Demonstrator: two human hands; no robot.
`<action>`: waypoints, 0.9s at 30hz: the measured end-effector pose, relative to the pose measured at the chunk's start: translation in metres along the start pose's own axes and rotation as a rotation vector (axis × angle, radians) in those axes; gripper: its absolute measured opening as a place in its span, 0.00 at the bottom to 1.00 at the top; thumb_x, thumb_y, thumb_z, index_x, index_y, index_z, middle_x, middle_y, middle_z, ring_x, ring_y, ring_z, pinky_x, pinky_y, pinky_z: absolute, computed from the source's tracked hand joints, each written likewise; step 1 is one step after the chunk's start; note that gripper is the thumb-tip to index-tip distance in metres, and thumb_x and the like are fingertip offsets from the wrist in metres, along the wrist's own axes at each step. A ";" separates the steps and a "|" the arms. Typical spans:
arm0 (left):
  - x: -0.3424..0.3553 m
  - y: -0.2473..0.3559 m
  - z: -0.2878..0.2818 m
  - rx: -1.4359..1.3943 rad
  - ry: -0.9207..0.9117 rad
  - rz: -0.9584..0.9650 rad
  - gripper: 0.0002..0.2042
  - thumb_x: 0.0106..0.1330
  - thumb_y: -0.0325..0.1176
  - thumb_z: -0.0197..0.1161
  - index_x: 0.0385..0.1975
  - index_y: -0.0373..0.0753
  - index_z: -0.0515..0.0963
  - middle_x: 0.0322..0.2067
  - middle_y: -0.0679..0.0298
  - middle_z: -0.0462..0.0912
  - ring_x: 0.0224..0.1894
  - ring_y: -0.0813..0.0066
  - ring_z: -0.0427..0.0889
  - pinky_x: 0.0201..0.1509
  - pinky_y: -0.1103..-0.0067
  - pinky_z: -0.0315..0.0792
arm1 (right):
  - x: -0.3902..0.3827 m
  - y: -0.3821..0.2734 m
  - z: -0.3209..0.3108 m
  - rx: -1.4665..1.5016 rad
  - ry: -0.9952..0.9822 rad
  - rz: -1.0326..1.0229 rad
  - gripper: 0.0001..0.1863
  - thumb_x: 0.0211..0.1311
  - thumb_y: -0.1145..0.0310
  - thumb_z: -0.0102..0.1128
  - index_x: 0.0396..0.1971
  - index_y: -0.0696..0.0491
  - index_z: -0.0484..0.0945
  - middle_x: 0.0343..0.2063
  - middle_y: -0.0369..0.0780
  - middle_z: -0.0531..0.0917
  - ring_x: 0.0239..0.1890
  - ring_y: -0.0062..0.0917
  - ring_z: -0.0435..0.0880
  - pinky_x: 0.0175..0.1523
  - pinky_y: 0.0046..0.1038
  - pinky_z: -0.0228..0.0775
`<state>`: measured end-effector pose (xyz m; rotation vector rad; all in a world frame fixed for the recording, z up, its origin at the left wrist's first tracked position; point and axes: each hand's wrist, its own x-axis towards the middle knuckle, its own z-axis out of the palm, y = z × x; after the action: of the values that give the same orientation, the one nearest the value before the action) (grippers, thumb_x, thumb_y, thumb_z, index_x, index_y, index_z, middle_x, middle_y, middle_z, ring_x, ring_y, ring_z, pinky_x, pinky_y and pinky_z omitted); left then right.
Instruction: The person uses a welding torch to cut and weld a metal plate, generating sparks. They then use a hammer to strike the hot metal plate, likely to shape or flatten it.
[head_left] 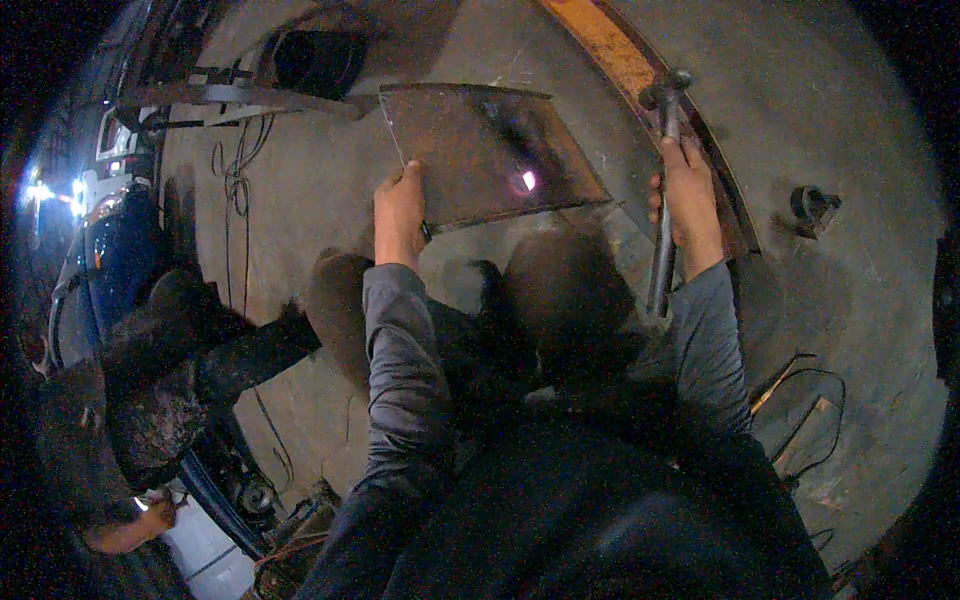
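My left hand [400,212] is closed on the near left corner of a rusty brown metal sheet [470,150], thumb on top. The sheet is roughly four-sided, tilted, with raised edges. A bright pinkish-white spot glows on its right part; I cannot tell whether it is a reflection or a hole. To the right, my right hand [688,195] grips a hammer [664,265] by its grey metal handle. The hammer's head points away from me, above a long curved beam [610,45] with a worn orange face. Hammer and sheet are apart.
A dark round metal piece [815,210] lies on the concrete floor at right, with a thin cable [840,410] nearer me. Dark cables [235,180] trail at left. Another person's hand [140,525] shows at lower left. Bright lights [75,192] shine at far left.
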<state>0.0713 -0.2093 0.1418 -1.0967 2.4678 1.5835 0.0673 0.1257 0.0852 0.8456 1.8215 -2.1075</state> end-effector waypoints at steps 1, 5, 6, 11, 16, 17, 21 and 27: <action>-0.001 -0.004 0.002 0.058 0.029 0.040 0.24 0.74 0.42 0.55 0.55 0.23 0.77 0.47 0.49 0.84 0.48 0.62 0.81 0.55 0.71 0.73 | -0.001 -0.004 -0.001 0.018 -0.005 0.001 0.21 0.74 0.52 0.54 0.59 0.45 0.71 0.20 0.32 0.73 0.15 0.18 0.71 0.16 0.27 0.64; -0.015 -0.009 0.005 0.122 0.055 0.160 0.22 0.74 0.40 0.56 0.54 0.24 0.77 0.48 0.51 0.84 0.48 0.65 0.80 0.56 0.72 0.72 | -0.007 -0.016 0.007 0.044 -0.028 0.033 0.19 0.73 0.53 0.55 0.56 0.46 0.72 0.20 0.31 0.73 0.15 0.18 0.71 0.17 0.26 0.65; -0.022 -0.007 0.011 0.087 0.036 0.180 0.22 0.74 0.40 0.56 0.54 0.24 0.77 0.48 0.51 0.84 0.49 0.66 0.80 0.56 0.73 0.71 | -0.005 -0.018 0.007 0.033 -0.031 0.042 0.18 0.73 0.53 0.56 0.55 0.46 0.73 0.21 0.31 0.73 0.16 0.17 0.71 0.18 0.26 0.65; -0.034 -0.007 0.023 0.137 0.082 0.243 0.22 0.74 0.41 0.57 0.53 0.25 0.78 0.48 0.51 0.85 0.49 0.64 0.81 0.56 0.73 0.71 | 0.008 0.002 0.004 0.013 -0.061 -0.007 0.14 0.72 0.53 0.58 0.47 0.45 0.71 0.22 0.30 0.74 0.18 0.17 0.72 0.21 0.25 0.65; -0.026 -0.018 0.012 0.430 0.108 0.199 0.22 0.71 0.45 0.58 0.51 0.29 0.81 0.48 0.44 0.85 0.52 0.51 0.83 0.56 0.67 0.73 | 0.001 -0.002 -0.001 0.058 -0.026 -0.020 0.14 0.72 0.53 0.59 0.47 0.45 0.71 0.22 0.30 0.74 0.18 0.17 0.71 0.20 0.24 0.64; -0.025 -0.015 0.009 0.488 0.102 0.136 0.22 0.70 0.45 0.58 0.50 0.30 0.82 0.47 0.43 0.85 0.52 0.48 0.83 0.56 0.66 0.73 | -0.004 -0.008 -0.001 0.093 -0.026 -0.010 0.14 0.72 0.54 0.59 0.48 0.45 0.71 0.22 0.30 0.74 0.17 0.17 0.71 0.20 0.24 0.64; -0.034 -0.018 0.006 0.730 0.104 0.181 0.23 0.67 0.49 0.59 0.44 0.32 0.85 0.43 0.42 0.85 0.48 0.41 0.83 0.54 0.60 0.75 | -0.015 -0.018 -0.012 0.215 -0.044 0.004 0.13 0.73 0.55 0.58 0.48 0.45 0.71 0.22 0.30 0.73 0.18 0.17 0.71 0.20 0.25 0.65; 0.035 -0.115 -0.012 1.117 -0.067 0.238 0.23 0.66 0.50 0.58 0.38 0.33 0.86 0.43 0.42 0.85 0.47 0.39 0.84 0.53 0.55 0.76 | -0.025 -0.034 -0.016 0.219 -0.074 -0.015 0.11 0.73 0.57 0.58 0.47 0.46 0.71 0.23 0.32 0.73 0.18 0.18 0.71 0.19 0.25 0.66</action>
<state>0.1133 -0.2659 0.0439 -0.5345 2.7723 0.0583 0.0745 0.1431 0.1265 0.7924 1.5857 -2.3463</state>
